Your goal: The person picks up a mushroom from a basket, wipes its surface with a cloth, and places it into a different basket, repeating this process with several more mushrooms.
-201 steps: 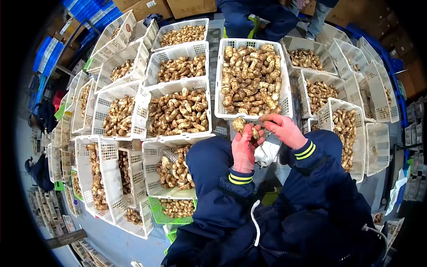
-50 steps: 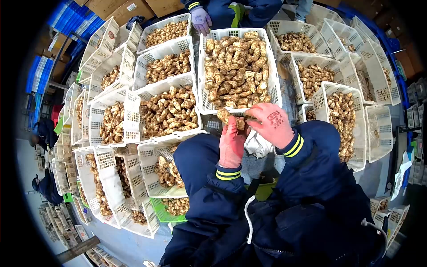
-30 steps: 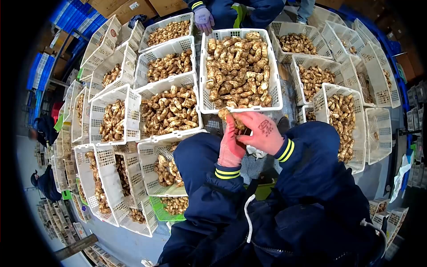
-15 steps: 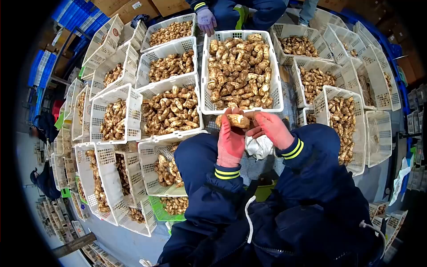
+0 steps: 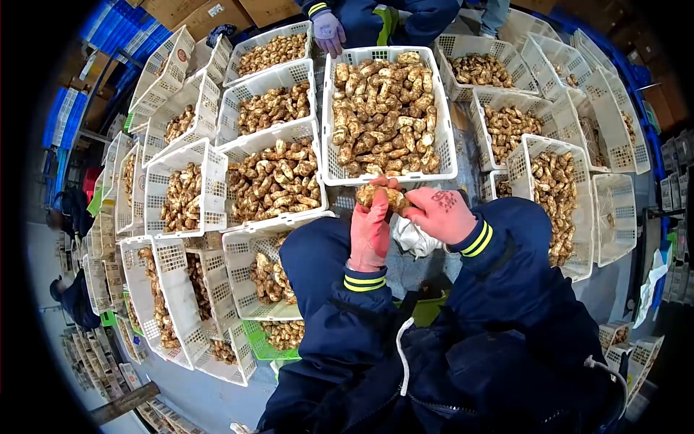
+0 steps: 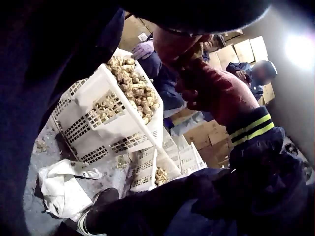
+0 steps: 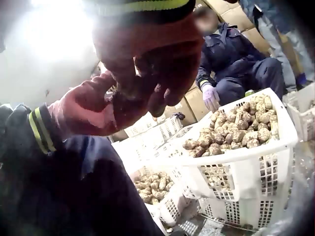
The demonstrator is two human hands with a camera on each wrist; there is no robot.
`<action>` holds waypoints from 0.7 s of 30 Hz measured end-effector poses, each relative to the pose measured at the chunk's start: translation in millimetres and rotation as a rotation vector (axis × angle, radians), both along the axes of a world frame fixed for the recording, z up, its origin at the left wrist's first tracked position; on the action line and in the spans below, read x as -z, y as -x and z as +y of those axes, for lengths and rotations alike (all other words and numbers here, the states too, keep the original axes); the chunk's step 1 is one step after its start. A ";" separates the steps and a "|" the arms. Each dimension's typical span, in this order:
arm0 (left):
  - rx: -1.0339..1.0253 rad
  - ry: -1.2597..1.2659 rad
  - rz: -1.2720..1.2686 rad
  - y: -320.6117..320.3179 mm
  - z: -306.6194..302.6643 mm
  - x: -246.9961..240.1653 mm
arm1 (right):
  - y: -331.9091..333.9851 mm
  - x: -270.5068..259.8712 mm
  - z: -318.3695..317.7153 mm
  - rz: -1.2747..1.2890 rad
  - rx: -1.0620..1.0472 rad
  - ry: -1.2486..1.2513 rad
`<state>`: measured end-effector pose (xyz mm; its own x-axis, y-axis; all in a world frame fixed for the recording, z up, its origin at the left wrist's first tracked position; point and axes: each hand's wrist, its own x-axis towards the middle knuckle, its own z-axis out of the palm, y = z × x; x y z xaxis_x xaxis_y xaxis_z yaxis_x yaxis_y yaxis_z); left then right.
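Note:
In the head view my left hand [image 5: 370,233], in a pink glove, grips a brown-and-cream matsutake mushroom [image 5: 392,200] lengthwise, thumb across its near side. My right hand [image 5: 444,215], gloved alike, pinches the mushroom's right end with its fingertips. Both hands are just off the near rim of a white crate [image 5: 428,176] heaped with mushrooms [image 5: 387,116]. In the left wrist view the right hand [image 6: 177,46] and left hand [image 6: 224,91] meet in shadow. The right wrist view shows the left hand [image 7: 88,105] behind the dark right hand [image 7: 147,59], which mostly hides the mushroom.
More perforated crates of mushrooms stand left [image 5: 275,173] and right [image 5: 553,202]. A crumpled white cloth [image 5: 416,239] lies on the floor below the hands. Across the big crate sits a person whose purple-gloved hand [image 5: 329,32] hangs by its corner.
Half a second ago the right fingers were spread beside the mushroom; now they pinch its end. The mushroom has been turned in the left hand. The purple-gloved hand appeared after the oldest frame.

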<state>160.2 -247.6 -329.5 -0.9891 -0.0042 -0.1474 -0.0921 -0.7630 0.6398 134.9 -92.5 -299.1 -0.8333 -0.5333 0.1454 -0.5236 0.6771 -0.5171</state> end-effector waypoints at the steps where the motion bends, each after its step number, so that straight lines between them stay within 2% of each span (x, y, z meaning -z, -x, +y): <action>1: 0.020 -0.048 0.017 -0.2 -1.5 -0.7 | 1.9 -0.3 1.7 -0.042 -0.010 0.056; 4: 0.052 -0.135 0.020 2.1 -3.4 4.4 | 4.2 -13.2 5.2 -0.173 0.007 0.182; 5: 0.047 -0.244 -0.040 2.2 -4.3 7.0 | 6.3 -19.9 6.7 -0.282 0.011 0.162; 6: 0.041 -0.354 -0.099 2.1 -4.8 7.6 | 7.9 -19.6 10.0 -0.283 0.007 0.164; 9: -0.002 -0.448 -0.117 2.6 -6.4 9.1 | 10.3 -19.1 18.6 -0.303 0.023 0.096; 10: -0.023 -0.509 -0.147 2.4 -7.0 9.7 | 9.9 -17.9 18.8 -0.233 0.065 0.115; 12: -0.032 -0.475 -0.172 1.3 -5.8 9.2 | 9.1 -18.0 18.0 -0.093 0.148 0.153; 13: -0.033 -0.457 -0.183 0.7 -4.2 8.0 | 9.3 -22.2 15.5 -0.198 0.156 0.130; 16: 0.008 -0.402 -0.156 1.6 -1.8 12.2 | 4.1 -16.1 7.6 -0.219 0.050 0.152; 18: 0.047 -0.363 -0.119 1.4 -2.1 15.9 | 0.5 -10.6 2.3 -0.160 0.075 0.107; 21: 0.109 -0.391 0.019 3.4 -1.6 15.3 | 2.1 -8.5 4.4 -0.287 0.018 0.294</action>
<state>156.7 -249.3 -344.8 -0.9832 0.1535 -0.0983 -0.1767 -0.9356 0.3057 132.8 -88.2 -290.6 -0.8712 -0.4885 0.0497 -0.3191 0.4864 -0.8134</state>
